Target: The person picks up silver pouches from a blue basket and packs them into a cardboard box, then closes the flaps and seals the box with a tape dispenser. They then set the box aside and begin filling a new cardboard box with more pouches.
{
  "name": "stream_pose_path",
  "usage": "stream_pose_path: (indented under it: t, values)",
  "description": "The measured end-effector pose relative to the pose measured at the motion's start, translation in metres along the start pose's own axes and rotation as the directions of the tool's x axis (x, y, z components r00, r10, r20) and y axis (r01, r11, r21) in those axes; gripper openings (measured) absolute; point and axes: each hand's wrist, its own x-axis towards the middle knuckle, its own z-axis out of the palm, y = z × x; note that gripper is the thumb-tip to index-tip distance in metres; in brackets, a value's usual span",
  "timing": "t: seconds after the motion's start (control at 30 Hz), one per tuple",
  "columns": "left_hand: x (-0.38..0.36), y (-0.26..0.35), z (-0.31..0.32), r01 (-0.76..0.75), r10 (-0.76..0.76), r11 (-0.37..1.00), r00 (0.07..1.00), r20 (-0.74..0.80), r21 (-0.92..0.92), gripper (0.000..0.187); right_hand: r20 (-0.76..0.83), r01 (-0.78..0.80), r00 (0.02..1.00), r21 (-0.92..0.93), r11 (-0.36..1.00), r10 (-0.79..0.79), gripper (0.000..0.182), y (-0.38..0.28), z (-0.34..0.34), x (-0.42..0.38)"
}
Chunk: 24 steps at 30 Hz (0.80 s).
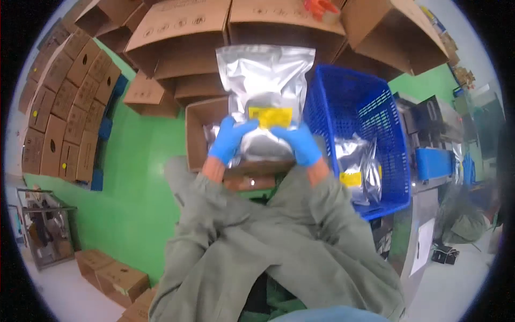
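Note:
A large silver foil pouch [265,75] with a yellow label [271,116] is held up in front of me. My left hand [229,140], in a blue glove, grips its lower left side. At the lower right side, my right hand [301,142], gloved the same way, grips it too, and both thumbs press near the label. Behind and below the pouch is an open cardboard box [197,131], with some silver foil showing inside it. A blue plastic crate [399,161] stands to the right, and more silver pouches [357,161] with yellow labels lie in it.
Open cardboard cartons [179,27] line the far side, with an orange tape dispenser [322,8] on top. Stacked boxes [67,102] stand at left on blue pallets. Metal equipment [437,121] is at right. More boxes [115,276] sit at lower left on the green floor [131,161].

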Motion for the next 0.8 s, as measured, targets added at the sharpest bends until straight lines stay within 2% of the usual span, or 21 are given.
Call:
stream_pose_path:
  t: [0.03,0.07,0.1,0.13,0.2,0.23,0.3,0.33,0.4,0.43,0.47,0.53,0.57,0.6,0.67,0.7,0.73,0.77,0.8]
  values:
    - [-0.025,-0.010,-0.005,0.036,-0.036,0.999,0.999,-0.019,0.002,0.043,0.004,-0.038,0.999,0.014,0.999,0.038,0.043,0.007,0.005,-0.020]
    - [-0.032,-0.004,-0.005,0.038,-0.037,0.998,0.999,-0.031,0.044,0.043,-0.003,-0.019,1.000,-0.069,0.997,0.018,0.044,-0.003,0.006,-0.022]
    - [-0.020,0.017,-0.005,-0.018,0.020,0.995,0.999,-0.029,0.094,0.043,0.000,0.061,0.998,-0.159,0.985,-0.062,0.045,-0.022,0.007,-0.004]
    - [-0.030,0.036,0.009,-0.142,0.142,0.987,0.990,-0.006,-0.071,0.043,-0.007,0.118,0.993,0.013,0.993,-0.118,0.043,-0.017,0.007,0.002]
    - [-0.028,0.042,0.004,-0.026,0.031,0.985,0.999,-0.024,0.168,0.043,-0.004,0.175,0.984,0.112,0.978,-0.176,0.042,-0.033,0.000,0.020]
    - [-0.025,0.042,0.002,-0.038,0.042,0.985,0.999,-0.018,0.169,0.043,-0.005,0.187,0.982,0.110,0.976,-0.187,0.042,-0.036,-0.003,0.024]
    - [-0.023,0.047,-0.001,-0.134,0.135,0.991,0.989,0.052,-0.016,0.049,-0.017,0.145,0.989,-0.001,0.989,-0.145,0.042,-0.053,0.007,0.031]
    - [-0.014,0.048,-0.005,-0.139,0.140,0.990,0.989,0.054,-0.016,0.049,-0.017,0.150,0.989,-0.002,0.989,-0.150,0.042,-0.050,0.015,0.034]
    - [0.007,0.050,-0.010,-0.200,0.203,0.954,0.979,-0.010,-0.222,0.046,-0.120,0.292,0.934,-0.282,0.914,-0.336,0.043,-0.039,0.035,0.031]
    - [0.009,0.051,-0.011,-0.178,0.178,0.953,0.984,-0.023,-0.246,0.039,-0.105,0.342,0.912,-0.339,0.877,-0.397,0.042,-0.040,0.040,0.023]
    - [0.011,0.054,-0.008,-0.173,0.171,0.952,0.985,-0.032,-0.250,0.039,-0.100,0.334,0.917,-0.340,0.879,-0.387,0.042,-0.036,0.038,0.025]
    - [0.009,0.057,-0.003,-0.280,0.256,0.939,0.957,-0.138,-0.198,0.032,-0.087,0.208,0.975,0.042,0.977,-0.204,0.040,-0.025,0.034,0.029]
    - [0.002,0.064,0.001,-0.287,0.267,0.952,0.949,-0.167,-0.109,0.026,-0.081,0.198,0.978,0.050,0.979,-0.194,0.038,-0.022,0.031,0.035]
    - [0.000,0.066,0.001,-0.264,0.245,0.959,0.955,-0.169,-0.105,0.026,-0.047,0.204,0.978,0.048,0.978,-0.202,0.036,-0.022,0.029,0.039]
    - [0.000,0.064,0.002,-0.356,0.345,0.934,0.923,-0.168,-0.038,0.017,-0.082,0.192,0.976,-0.094,0.977,-0.200,0.034,-0.028,0.028,0.036]
    - [-0.001,0.068,0.001,-0.331,0.318,0.941,0.936,-0.148,-0.071,0.020,-0.125,0.290,0.946,-0.083,0.953,-0.299,0.034,-0.031,0.032,0.032]
    - [-0.002,0.068,-0.001,-0.364,0.358,0.920,0.932,-0.062,-0.143,0.021,-0.165,0.389,0.903,-0.080,0.918,-0.398,0.034,-0.035,0.038,0.030]
    - [-0.006,0.076,0.002,-0.431,0.430,0.902,0.902,-0.040,-0.021,0.023,-0.215,0.428,0.870,-0.116,0.897,-0.443,0.034,-0.039,0.041,0.026]
    - [-0.009,0.082,0.006,-0.492,0.495,0.865,0.869,-0.004,0.101,0.024,-0.236,0.425,0.874,-0.050,0.904,-0.424,0.033,-0.039,0.040,0.024]
